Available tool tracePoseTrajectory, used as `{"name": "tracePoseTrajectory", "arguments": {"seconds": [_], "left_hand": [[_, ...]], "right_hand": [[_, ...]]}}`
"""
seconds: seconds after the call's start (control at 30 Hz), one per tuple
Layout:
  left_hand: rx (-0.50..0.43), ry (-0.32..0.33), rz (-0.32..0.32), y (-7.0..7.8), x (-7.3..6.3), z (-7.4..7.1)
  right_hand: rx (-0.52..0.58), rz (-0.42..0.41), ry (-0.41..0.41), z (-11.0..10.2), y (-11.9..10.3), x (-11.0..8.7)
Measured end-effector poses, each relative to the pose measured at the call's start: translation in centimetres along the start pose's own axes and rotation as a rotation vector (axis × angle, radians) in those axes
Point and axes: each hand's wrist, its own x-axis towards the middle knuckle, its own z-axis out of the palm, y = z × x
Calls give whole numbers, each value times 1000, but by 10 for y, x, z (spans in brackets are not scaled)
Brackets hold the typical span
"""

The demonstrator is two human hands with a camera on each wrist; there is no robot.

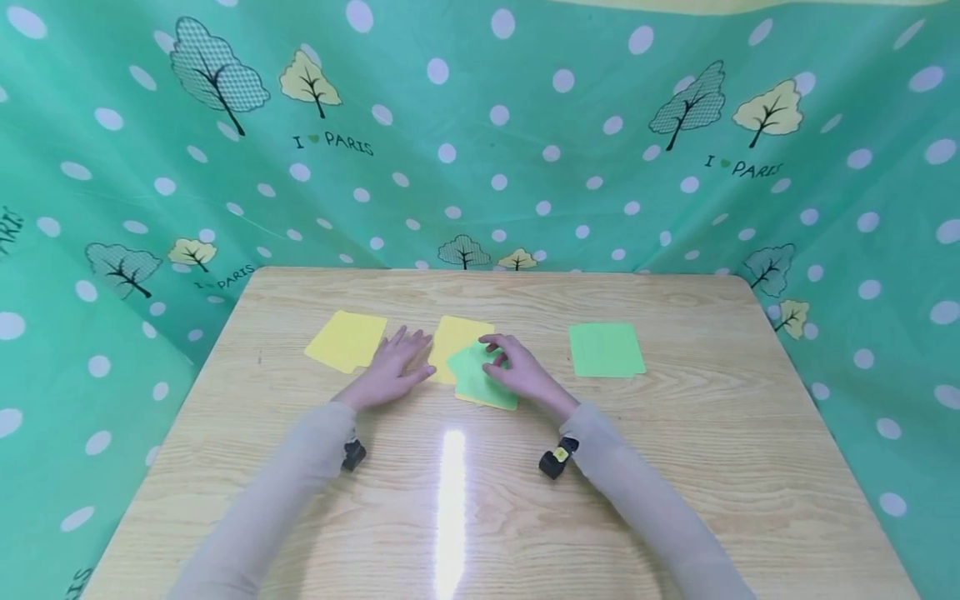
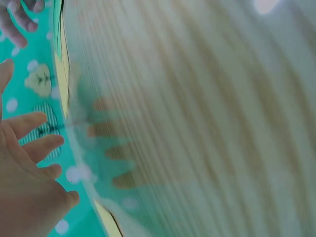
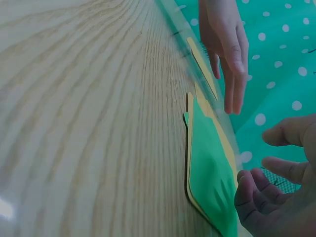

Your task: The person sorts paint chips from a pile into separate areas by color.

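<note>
In the head view, a green paper square lies overlapping a yellow paper square in the middle of the table, with a yellow edge showing under its near side. My right hand is over the green square, fingers loosely bent and nothing between them. The right wrist view shows those fingers overlapping the edge of the green paper. My left hand has its fingers spread, palm down, between the middle papers and the yellow sheets at the left, and holds nothing.
Green paper squares, slightly offset, lie to the right of my right hand. The wooden table meets a green dotted curtain at its back and sides. A bright light reflection crosses the table's front middle.
</note>
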Motion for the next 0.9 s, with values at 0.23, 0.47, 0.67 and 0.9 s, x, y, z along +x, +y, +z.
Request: {"name": "tracePoseTrajectory", "arguments": {"seconds": [0.23, 0.47, 0.67, 0.9], "left_hand": [[26, -19, 89, 21, 9, 18], [8, -43, 138, 32, 14, 27], [32, -65, 82, 41, 21, 31], [-30, -66, -23, 50, 29, 35]], "right_hand": [[-33, -11, 26, -11, 12, -20], [-117, 8, 98, -16, 24, -30], [-126, 83, 137, -19, 31, -33], [-231, 123, 115, -22, 37, -32]]}}
